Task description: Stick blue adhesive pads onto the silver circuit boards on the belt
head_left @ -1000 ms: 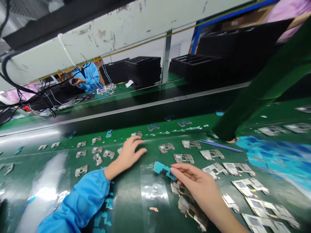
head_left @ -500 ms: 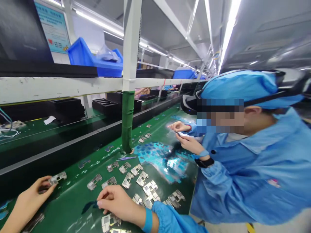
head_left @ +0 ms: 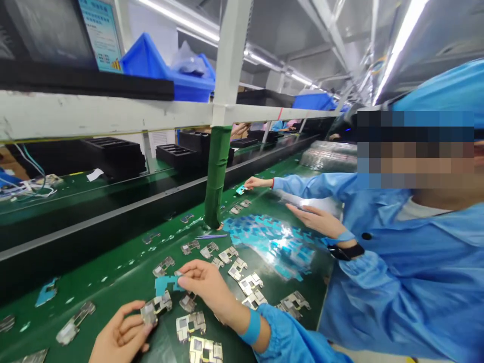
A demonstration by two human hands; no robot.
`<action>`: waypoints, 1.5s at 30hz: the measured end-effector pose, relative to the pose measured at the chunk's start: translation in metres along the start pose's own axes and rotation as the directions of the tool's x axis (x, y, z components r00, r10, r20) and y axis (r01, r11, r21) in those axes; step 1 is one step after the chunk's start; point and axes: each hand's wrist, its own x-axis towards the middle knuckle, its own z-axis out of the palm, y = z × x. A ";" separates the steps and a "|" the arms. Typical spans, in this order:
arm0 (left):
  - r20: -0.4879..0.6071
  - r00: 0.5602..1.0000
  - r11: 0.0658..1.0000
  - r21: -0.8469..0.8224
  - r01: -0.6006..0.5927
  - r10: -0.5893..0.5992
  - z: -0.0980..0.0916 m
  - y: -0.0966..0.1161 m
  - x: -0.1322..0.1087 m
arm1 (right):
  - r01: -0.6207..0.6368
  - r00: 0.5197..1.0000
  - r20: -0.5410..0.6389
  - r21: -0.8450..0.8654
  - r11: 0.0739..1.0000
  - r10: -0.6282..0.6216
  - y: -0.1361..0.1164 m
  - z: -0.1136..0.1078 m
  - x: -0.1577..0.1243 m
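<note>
My left hand (head_left: 126,327) pinches a small silver circuit board (head_left: 150,311), its shape notched like a phone mainboard. Just above that board, my right hand (head_left: 207,285) has a blue cut-out film sticker (head_left: 166,285) between thumb and fingers. Film and board are close together; whether they touch I cannot tell. More silver boards (head_left: 191,325) lie around both hands on the green mat (head_left: 113,282). A further board (head_left: 75,322) rests left of my left hand.
Blue film pieces (head_left: 272,242) cover the mat beyond my right hand, beside purple tweezers (head_left: 212,236). A green-wrapped post (head_left: 218,176) rises at the bench edge. To my right sits a co-worker (head_left: 397,262). Behind runs a dark conveyor belt (head_left: 124,222).
My left hand has brought its board rightward, close to my right hand. My right hand now shows a blue film sticker. The view has shifted, and the co-worker's far hand has reached toward the belt.
</note>
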 end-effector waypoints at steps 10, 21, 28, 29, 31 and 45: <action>0.205 0.972 0.993 0.002 0.114 -0.112 0.000 0.011 -0.004 | -0.177 0.980 0.078 -0.071 0.982 0.183 0.001 -0.004 -0.010; 0.344 0.938 0.998 0.062 0.029 -0.049 -0.003 0.005 -0.008 | -0.151 0.967 0.106 -0.489 0.859 0.230 -0.005 -0.004 -0.018; 0.422 0.906 0.991 0.112 -0.072 0.018 -0.007 0.005 -0.009 | -0.123 0.975 0.097 -0.505 0.854 0.197 -0.007 -0.005 -0.018; 0.422 0.906 0.991 0.115 -0.074 0.018 -0.007 0.005 -0.009 | -0.111 0.977 0.103 -0.509 0.854 0.188 -0.007 -0.005 -0.018; 0.416 0.909 0.990 0.128 -0.066 0.007 -0.007 0.007 -0.009 | -0.096 0.978 0.109 -0.514 0.853 0.176 -0.007 -0.006 -0.018; 0.361 0.932 0.984 0.174 -0.037 -0.029 -0.005 0.009 -0.012 | -0.099 0.972 0.130 -0.522 0.847 0.194 -0.006 -0.008 -0.018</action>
